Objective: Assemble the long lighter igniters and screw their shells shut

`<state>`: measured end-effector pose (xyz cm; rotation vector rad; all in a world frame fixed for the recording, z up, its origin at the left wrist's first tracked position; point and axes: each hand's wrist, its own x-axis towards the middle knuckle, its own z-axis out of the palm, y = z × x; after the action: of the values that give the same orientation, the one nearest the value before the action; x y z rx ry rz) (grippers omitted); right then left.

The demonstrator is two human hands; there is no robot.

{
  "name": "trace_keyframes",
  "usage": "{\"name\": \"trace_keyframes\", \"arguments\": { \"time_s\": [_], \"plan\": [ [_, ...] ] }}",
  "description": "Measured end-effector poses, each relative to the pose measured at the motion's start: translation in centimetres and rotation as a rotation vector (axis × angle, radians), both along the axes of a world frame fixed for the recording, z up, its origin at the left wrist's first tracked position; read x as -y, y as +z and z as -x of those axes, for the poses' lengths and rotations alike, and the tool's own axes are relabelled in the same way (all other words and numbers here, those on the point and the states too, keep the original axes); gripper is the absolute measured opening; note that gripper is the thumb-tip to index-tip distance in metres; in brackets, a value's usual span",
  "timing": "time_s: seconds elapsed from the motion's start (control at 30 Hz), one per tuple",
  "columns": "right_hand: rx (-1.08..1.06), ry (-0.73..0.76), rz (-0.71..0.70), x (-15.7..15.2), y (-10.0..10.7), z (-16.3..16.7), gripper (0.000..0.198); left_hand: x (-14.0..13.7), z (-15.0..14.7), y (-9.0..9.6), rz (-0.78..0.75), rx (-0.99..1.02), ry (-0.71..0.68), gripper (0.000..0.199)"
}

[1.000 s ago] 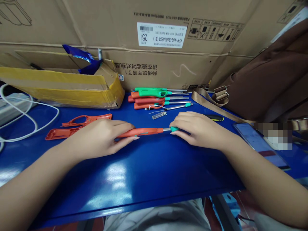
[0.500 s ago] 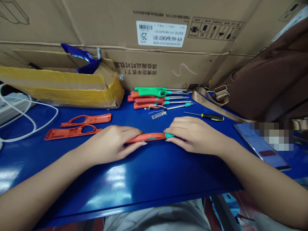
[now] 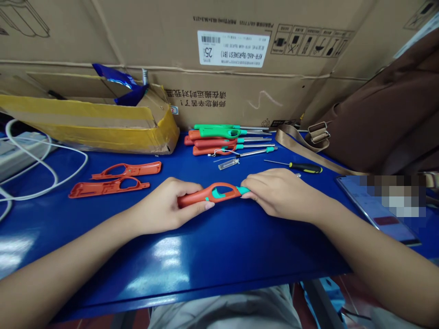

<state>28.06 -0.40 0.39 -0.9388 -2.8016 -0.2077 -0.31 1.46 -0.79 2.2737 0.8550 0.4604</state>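
Observation:
My left hand is closed around the handle end of an orange gas lighter with a teal trigger. The fingers of my right hand wrap the lighter's teal collar and barrel, hiding most of the barrel; a bit of its metal tip shows past the knuckles. The lighter lies level above the blue table, its trigger loop facing me. To the left are two orange handle shells, lying open. Beyond my hands rest a clear fuel tank and a loose metal barrel with a teal collar and wires.
Several green and orange lighters are piled by the large carton. A black-and-yellow screwdriver and a phone lie right, near a brown bag. A yellow-taped box and white cables occupy the left.
The lighter has rolled in my hands, so its trigger loop and teal trigger now show broadly. My right wrist has turned slightly, and the view has shifted a little.

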Motion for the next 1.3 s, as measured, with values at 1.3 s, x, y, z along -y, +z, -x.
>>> {"name": "trace_keyframes", "arguments": {
  "time_s": [1.3],
  "plan": [
    [-0.104, 0.05, -0.067, -0.2, -1.1, -0.1, 0.028, 0.2, -0.1, 0.0, -0.259, -0.034, -0.032, 0.034]
  ]
}}
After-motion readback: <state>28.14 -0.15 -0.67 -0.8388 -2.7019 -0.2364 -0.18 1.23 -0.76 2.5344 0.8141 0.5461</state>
